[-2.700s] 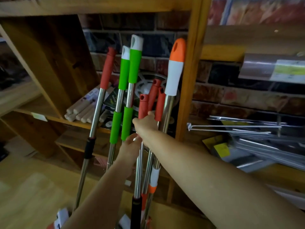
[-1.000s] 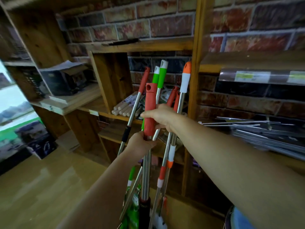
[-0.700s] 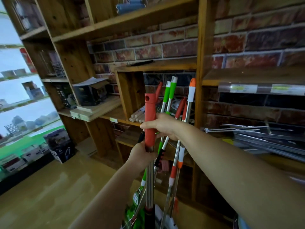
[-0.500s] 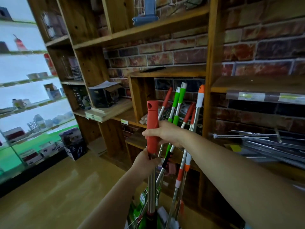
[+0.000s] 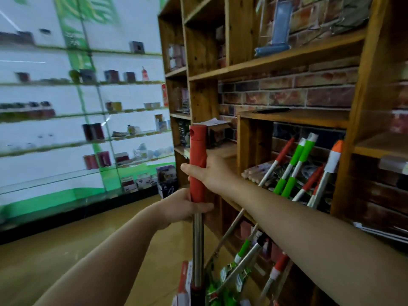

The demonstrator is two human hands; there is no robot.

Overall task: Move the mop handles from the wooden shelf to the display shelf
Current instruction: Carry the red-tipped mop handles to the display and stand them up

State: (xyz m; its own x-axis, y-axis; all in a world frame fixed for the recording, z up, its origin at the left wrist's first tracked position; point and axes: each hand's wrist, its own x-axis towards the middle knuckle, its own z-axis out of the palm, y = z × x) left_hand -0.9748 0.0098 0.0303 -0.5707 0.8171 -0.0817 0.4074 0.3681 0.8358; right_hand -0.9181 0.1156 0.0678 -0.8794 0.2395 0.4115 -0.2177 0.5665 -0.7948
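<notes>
with both hands wrapped round one red mop handle [image 5: 198, 164], i judge the carry step is in hand. my right hand [image 5: 206, 171] curls tight on the red sleeve; my left hand [image 5: 183, 206] grips just below, where sleeve meets steel tube. the handle stands upright, clear of the wooden shelf [image 5: 293, 113] on the right. other handles [image 5: 295, 171] lean against that shelf, apart from mine. the display shelf [image 5: 88, 115] is far left, blurred. next i'd turn left and walk it over, watching the low end, which is out of view.
</notes>
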